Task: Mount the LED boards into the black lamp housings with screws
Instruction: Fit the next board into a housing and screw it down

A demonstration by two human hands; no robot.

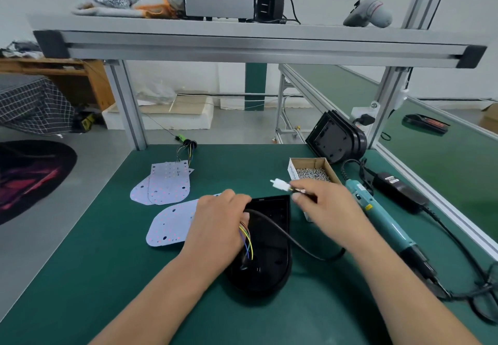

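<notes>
A black lamp housing (272,247) lies open on the green mat in front of me. My left hand (218,226) grips its left edge, where coloured wires (247,239) come out beside an LED board (169,226). My right hand (323,204) pinches the white connector (280,184) at the end of a black cable (296,245) that loops over the housing. Two more LED boards (167,185) lie stacked at the far left with their wires. A cardboard box of screws (312,173) stands behind my right hand.
A teal electric screwdriver (382,215) lies to the right with its black power adapter (398,188) and cable. A stack of black housings (336,137) leans at the back right against the frame post. A green conveyor (444,156) runs along the right side.
</notes>
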